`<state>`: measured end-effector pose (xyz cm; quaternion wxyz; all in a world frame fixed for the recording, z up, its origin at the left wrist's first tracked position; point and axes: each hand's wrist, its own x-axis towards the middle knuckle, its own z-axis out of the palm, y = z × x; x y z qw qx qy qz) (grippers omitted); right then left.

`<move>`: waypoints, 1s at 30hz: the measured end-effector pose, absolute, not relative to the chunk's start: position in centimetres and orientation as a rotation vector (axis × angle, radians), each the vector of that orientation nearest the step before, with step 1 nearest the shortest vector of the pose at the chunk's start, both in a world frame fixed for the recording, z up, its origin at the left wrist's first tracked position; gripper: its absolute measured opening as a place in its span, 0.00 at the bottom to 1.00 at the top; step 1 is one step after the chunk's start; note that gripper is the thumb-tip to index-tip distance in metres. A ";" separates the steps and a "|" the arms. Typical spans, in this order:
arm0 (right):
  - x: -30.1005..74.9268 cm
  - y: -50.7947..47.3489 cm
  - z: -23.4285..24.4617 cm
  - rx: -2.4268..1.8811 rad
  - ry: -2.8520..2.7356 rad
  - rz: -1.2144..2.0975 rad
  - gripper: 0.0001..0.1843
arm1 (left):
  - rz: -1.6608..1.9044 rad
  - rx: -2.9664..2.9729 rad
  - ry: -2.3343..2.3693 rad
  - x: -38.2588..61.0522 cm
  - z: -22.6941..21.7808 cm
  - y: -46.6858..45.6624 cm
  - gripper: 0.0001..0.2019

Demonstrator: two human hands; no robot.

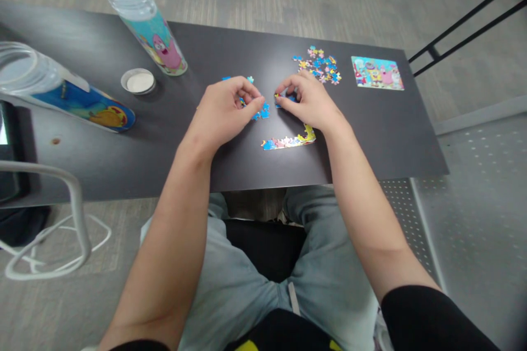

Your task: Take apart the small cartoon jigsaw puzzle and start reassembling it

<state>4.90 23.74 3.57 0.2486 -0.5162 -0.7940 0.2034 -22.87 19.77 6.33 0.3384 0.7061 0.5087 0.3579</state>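
On the dark table (pixel 382 137), my left hand (pixel 226 109) is closed in a pinch on blue puzzle pieces (pixel 262 112) near the table's middle. My right hand (pixel 310 101) is curled over another blue puzzle piece (pixel 284 98), fingertips pinching it. The two hands nearly meet. Just in front of my right hand lies a joined strip of puzzle pieces (pixel 288 141), curving up at its right end. A few more blue pieces (pixel 249 79) peek out behind my left hand.
A heap of loose pieces (pixel 319 64) lies at the back right, beside a picture card (pixel 377 73). Two clear cartoon tubes, one upright (pixel 148 27) and one lying (pixel 61 90), and a white lid (pixel 139 81) sit at left. A white chair frame (pixel 78 203) stands at lower left.
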 end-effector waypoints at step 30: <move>5.9 23.9 3.8 -1.482 -2.045 0.657 0.10 | 0.926 1.869 1.394 -24.1 6.4 19.9 0.08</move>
